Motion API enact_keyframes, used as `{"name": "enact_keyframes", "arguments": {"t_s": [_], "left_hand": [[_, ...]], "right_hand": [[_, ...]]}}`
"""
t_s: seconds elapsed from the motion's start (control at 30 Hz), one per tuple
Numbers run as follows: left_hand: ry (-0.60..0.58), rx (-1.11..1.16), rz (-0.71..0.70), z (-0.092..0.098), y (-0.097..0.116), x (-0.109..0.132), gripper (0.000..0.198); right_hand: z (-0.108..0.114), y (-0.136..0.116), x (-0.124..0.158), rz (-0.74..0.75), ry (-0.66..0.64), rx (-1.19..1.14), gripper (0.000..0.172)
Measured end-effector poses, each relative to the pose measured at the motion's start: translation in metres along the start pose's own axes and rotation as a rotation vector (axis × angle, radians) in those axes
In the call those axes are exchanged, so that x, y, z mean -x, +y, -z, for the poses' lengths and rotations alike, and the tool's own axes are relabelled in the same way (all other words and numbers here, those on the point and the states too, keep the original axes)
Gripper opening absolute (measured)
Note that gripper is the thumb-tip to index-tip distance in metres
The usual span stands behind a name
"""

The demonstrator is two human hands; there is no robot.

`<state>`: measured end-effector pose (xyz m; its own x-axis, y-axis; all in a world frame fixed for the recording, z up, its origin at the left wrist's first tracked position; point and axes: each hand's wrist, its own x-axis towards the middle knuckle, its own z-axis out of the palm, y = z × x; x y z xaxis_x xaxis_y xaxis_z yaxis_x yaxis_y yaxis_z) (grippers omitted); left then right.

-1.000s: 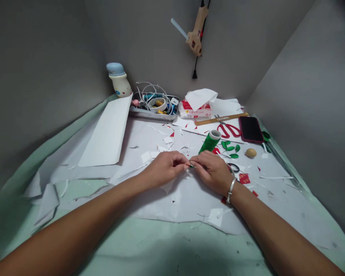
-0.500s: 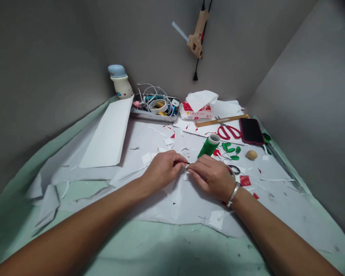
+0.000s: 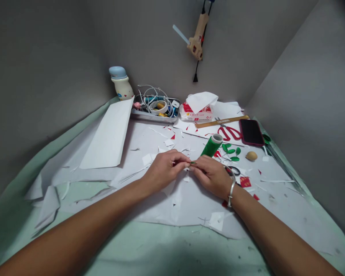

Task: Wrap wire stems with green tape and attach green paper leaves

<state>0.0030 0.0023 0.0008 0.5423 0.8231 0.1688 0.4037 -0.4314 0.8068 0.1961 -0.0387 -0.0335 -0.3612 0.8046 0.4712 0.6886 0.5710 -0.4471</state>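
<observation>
My left hand (image 3: 165, 168) is closed in a pinch, its thumb and forefinger meeting the fingers of my right hand above the paper. A tiny green piece (image 3: 193, 163) shows between the fingertips; its kind is too small to make out. Closed as well, my right hand (image 3: 211, 172) has a tilted spool of green thread (image 3: 212, 145) rising from behind its fingers. The spool's lower end is hidden by that hand. Several green leaf-shaped pieces (image 3: 230, 151) lie to the right, near a small tan ball (image 3: 251, 155).
Red-handled scissors (image 3: 229, 132), a phone (image 3: 251, 132) and a wooden ruler (image 3: 221, 121) lie at the back right. Behind stand a tissue pack (image 3: 196, 112), a metal tray (image 3: 155, 117) and a bottle (image 3: 122, 86). A glue gun (image 3: 197, 38) hangs above. Paper scraps litter the sheet.
My right hand has shifted slightly to the right, and the green spool has moved with it. Both hands' fingertips remain close together, with the green piece now showing more clearly.
</observation>
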Motion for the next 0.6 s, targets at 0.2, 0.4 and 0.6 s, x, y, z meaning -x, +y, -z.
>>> {"name": "enact_keyframes", "arguments": {"t_s": [0.2, 0.4, 0.6], "left_hand": [[0.064, -0.188, -0.005, 0.000, -0.002, 0.001, 0.018], [-0.145, -0.294, -0.148, -0.004, -0.006, 0.003, 0.020], [-0.081, -0.050, -0.084, -0.001, 0.000, 0.001, 0.014]], "right_hand": [[0.001, -0.011, 0.002, 0.058, -0.032, 0.113, 0.020], [0.006, -0.007, -0.001, 0.034, 0.080, 0.106, 0.019], [0.004, 0.002, -0.003, -0.051, 0.084, 0.001, 0.018]]}}
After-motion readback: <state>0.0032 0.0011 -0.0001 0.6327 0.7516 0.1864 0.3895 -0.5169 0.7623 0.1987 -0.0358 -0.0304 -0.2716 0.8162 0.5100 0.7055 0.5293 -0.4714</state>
